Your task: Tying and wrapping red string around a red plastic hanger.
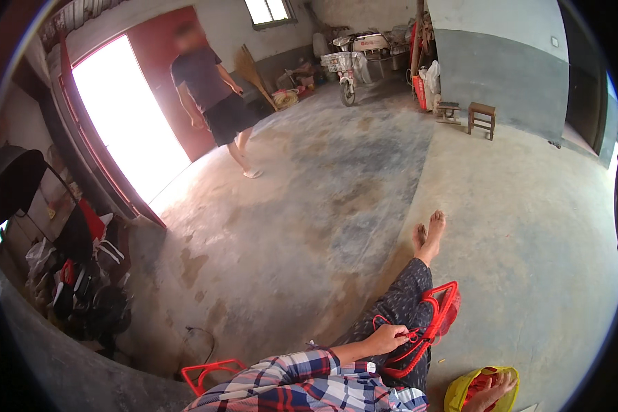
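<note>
In the head view, your left hand (388,338) is over your lap, its fingers closed in a narrow pinch on a thin red cord (413,336). The cord meets a red frame (430,331), which lies tilted across your dark patterned trousers (405,292), its upper end overhanging their right edge, with red material (451,314) showing just beyond. Your right hand (494,391) is at the right side of the rim of a yellow bag (452,395), over red contents (477,388); its fingers are partly spread, and you cannot tell from here whether they hold anything. A second red frame (209,365) stands out beside your checked left sleeve (its lower part is hidden). Across the concrete floor (501,261), a small stool (482,110) is near the far wall, and another person (206,82) is near the bright doorway.
</note>
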The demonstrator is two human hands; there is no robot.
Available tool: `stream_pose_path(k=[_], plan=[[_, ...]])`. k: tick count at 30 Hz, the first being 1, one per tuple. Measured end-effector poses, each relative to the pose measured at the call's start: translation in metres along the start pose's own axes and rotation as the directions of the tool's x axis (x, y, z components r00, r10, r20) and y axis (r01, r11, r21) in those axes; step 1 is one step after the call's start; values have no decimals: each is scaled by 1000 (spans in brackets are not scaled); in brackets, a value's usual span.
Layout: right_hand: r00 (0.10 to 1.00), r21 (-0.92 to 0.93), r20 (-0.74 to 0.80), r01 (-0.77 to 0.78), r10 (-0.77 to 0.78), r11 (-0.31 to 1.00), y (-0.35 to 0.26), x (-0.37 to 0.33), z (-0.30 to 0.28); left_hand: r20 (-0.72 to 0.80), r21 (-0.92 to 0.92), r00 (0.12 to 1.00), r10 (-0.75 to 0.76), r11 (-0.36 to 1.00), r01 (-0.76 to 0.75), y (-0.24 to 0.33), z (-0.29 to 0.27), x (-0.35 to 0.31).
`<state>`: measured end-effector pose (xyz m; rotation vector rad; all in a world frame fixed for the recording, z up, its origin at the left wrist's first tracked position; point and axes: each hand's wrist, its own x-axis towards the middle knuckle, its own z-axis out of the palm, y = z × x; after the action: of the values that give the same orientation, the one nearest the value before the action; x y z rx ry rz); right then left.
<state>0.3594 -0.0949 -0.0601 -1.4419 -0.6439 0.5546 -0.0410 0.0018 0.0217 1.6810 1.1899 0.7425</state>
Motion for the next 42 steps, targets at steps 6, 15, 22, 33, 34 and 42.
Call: stream_pose_path(k=[6, 15, 22, 33, 34, 42], plan=[[997, 68, -70, -34, 39, 997, 41, 1, -28, 24, 36, 999, -37, 999, 36, -11, 5, 4], [980, 229, -182, -38, 81, 973, 40, -1, -29, -15, -1, 1000, 19, 1000, -19, -3, 1, 6], [965, 358, -231, -31, 121, 933, 35, 1, -25, 0, 1, 1000, -4, 1000, 4, -3, 3, 2], [920, 343, 149, -391, 362, 854, -116, -46, 84, 62, -353, 982, -178, 916, 188, 47, -19, 5], [894, 406, 302, -435, 331, 803, -115, -44, 95, 67, -361, 981, -181, 912, 193, 57, -24, 7], [739, 267, 631, -492, 235, 828, -117, -49, 161, 107, -447, 990, -89, 885, 128, 62, -26, 25]])
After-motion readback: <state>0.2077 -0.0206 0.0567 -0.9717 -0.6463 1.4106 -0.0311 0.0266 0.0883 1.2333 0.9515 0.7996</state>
